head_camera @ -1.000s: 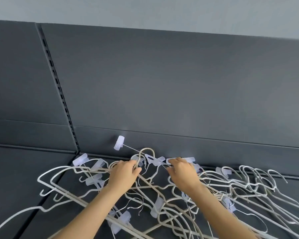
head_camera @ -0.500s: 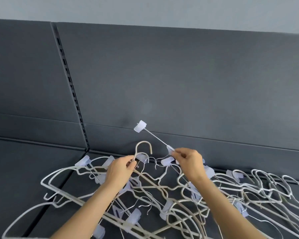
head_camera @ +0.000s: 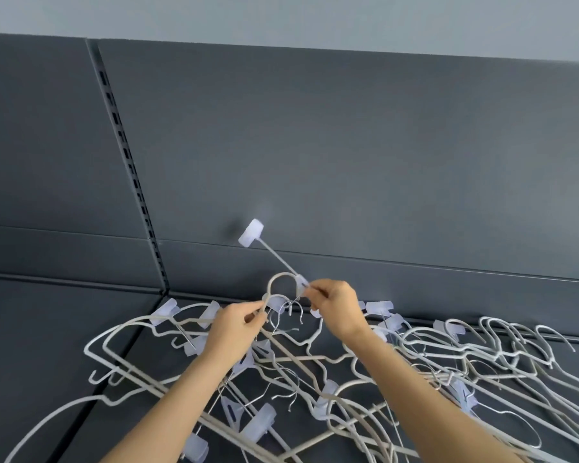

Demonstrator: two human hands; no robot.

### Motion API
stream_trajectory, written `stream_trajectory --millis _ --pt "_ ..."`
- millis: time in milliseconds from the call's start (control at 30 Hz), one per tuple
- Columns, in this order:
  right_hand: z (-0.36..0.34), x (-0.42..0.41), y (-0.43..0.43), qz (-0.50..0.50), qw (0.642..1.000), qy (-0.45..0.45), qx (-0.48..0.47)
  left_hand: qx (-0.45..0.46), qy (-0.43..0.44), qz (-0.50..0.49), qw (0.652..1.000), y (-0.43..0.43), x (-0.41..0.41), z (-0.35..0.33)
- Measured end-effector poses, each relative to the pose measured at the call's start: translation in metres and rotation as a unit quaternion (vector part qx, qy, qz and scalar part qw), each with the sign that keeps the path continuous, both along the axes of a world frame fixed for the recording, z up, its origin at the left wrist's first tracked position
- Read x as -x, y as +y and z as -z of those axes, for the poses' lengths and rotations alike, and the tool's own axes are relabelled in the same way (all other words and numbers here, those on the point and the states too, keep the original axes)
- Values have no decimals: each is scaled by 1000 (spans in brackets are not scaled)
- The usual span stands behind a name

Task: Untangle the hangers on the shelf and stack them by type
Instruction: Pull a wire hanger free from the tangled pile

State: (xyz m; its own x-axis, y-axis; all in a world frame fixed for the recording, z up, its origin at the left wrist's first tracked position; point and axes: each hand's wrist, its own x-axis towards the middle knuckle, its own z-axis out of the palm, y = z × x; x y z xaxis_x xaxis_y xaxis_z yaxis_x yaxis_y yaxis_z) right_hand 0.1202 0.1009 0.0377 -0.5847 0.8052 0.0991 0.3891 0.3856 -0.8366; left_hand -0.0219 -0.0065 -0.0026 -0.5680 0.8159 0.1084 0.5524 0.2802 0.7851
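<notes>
A tangled heap of white and beige hangers [head_camera: 315, 369] lies across the dark shelf [head_camera: 30, 345]; some are plain, others carry translucent clips. My left hand [head_camera: 234, 325] pinches the neck of a beige hanger whose hook [head_camera: 281, 279] arches up at the middle. My right hand [head_camera: 335, 309] grips a clip hanger by its thin metal bar [head_camera: 278, 259], which slants up and left to a translucent clip [head_camera: 250, 232] raised against the back panel.
The grey back panel [head_camera: 348, 162] rises right behind the pile, with a slotted upright [head_camera: 127, 162] at left. A row of plain wire-like hangers [head_camera: 515, 349] lies at the right. Bare shelf surface shows at the left.
My right hand has lifted the clip hanger's bar, so its end clip rose higher and moved right. My left hand has shifted slightly toward the beige hook.
</notes>
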Motion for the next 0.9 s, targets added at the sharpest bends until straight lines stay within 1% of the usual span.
stream_trajectory --millis 100,200,267,333,367,433,533,600,633,767,800,833,867,900 --pt "-11 -12 10 56 995 27 -79 1 17 -12 1000 -8 14 0" --pt "-13 -36 22 85 986 35 -139 4 45 -19 999 -14 20 1" --pt "-2 -50 27 111 971 -11 -211 18 71 -11 997 -13 20 4" --pt "15 -60 27 110 941 -107 -303 41 111 -1 993 -11 21 8" --pt "24 -61 26 105 927 -154 -326 47 122 4 991 -10 22 9" --pt "38 -62 21 98 912 -231 -325 55 117 12 992 -11 26 11" --pt "59 -63 16 109 898 -291 -311 65 124 16 990 -18 34 12" --pt "63 -61 14 110 908 -305 -267 71 142 14 987 -25 42 13" --pt "63 -60 13 111 913 -296 -258 73 149 13 986 -29 46 13" --pt "46 -54 3 117 887 -364 -260 85 154 3 984 -46 58 15" --pt "38 -49 -4 118 894 -341 -264 88 163 -3 983 -50 61 15" --pt "31 -43 -13 104 912 -302 -258 90 174 -10 981 -53 64 17" --pt "24 -36 -23 70 932 -265 -237 92 182 -19 979 -56 67 17" --pt "20 -29 -33 18 946 -254 -198 96 185 -30 978 -59 70 18"
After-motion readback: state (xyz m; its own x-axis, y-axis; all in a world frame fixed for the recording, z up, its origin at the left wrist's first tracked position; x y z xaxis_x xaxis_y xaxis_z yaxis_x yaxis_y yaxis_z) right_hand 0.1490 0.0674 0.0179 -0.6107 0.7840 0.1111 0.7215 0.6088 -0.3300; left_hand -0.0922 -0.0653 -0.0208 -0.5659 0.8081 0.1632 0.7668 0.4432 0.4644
